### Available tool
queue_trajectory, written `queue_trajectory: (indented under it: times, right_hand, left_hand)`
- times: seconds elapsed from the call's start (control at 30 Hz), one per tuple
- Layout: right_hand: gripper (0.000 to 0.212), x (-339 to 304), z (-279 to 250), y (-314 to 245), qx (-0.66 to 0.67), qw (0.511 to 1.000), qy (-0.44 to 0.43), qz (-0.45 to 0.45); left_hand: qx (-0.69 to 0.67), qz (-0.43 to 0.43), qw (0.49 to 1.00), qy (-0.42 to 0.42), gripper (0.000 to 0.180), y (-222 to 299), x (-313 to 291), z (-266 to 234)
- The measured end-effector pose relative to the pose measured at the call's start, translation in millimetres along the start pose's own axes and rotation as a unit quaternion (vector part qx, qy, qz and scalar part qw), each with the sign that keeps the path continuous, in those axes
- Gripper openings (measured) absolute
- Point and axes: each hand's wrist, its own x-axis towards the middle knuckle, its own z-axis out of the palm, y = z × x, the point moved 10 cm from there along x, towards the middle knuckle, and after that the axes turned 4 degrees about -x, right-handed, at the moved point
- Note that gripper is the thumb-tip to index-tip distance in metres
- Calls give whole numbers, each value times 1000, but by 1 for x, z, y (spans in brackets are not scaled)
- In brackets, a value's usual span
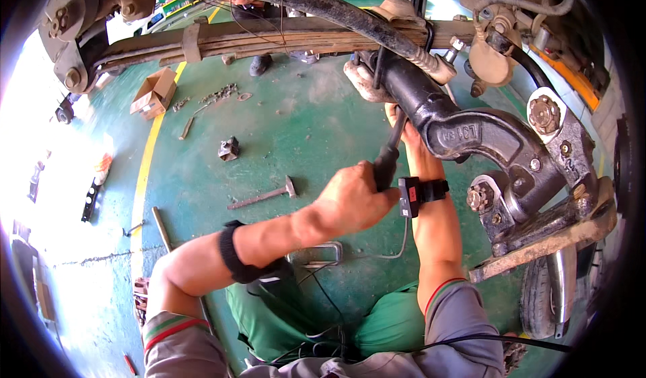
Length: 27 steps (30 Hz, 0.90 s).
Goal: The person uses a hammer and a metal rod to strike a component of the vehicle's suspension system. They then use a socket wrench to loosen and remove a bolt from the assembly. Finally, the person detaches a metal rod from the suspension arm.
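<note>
My left hand (353,199) is closed around the dark handle of a screwdriver-like tool (386,164). The tool's shaft points upward, toward the underside of a black axle beam (410,88). My right hand (409,134) reaches up beneath that beam, close to the tool's upper end. The shaft and the beam partly cover its fingers, so their grip cannot be made out. Right of the hands, the beam runs into a curved black cast arm (484,139). A small black box (409,197) is strapped to my right wrist.
A leaf spring (269,38) and a dark hose (303,0) cross overhead. On the green floor lie a hammer (269,194), a metal block (229,149), an open cardboard box (153,94) and scattered small parts. A brown-edged plate (548,240) juts out at right, above a tyre (538,297).
</note>
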Motion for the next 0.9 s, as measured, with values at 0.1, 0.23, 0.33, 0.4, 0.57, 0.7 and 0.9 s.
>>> queue_trajectory:
  times: [0.1, 0.23, 0.33, 0.4, 0.57, 0.7, 0.9]
  right_hand:
    - [56, 1, 1, 2, -25, 996, 79, -42]
    - [53, -2, 11, 5, -73, 973, 198, -89]
    - [51, 0, 10, 17, -75, 966, 229, -90]
    - [50, -3, 11, 19, -80, 962, 243, -92]
    - [48, -22, 14, -11, -124, 959, 235, -96]
    - [46, -19, -8, -2, -115, 960, 242, -86]
    - [42, -8, 2, 3, -111, 962, 237, -80]
  left_hand:
    - [38, -17, 999, -7, 31, -14, 2, -15]
    - [188, -29, 959, 211, 28, -64, 46, -115]
    - [97, -28, 960, 260, 30, -86, 72, -175]
    - [329, 184, 921, 99, 31, -49, 69, -126]
    - [-55, -10, 996, 62, 57, 0, -3, -10]
    - [-95, -51, 993, 52, 47, -42, 14, -47]
    - [328, 55, 928, 166, 32, -79, 79, -157]
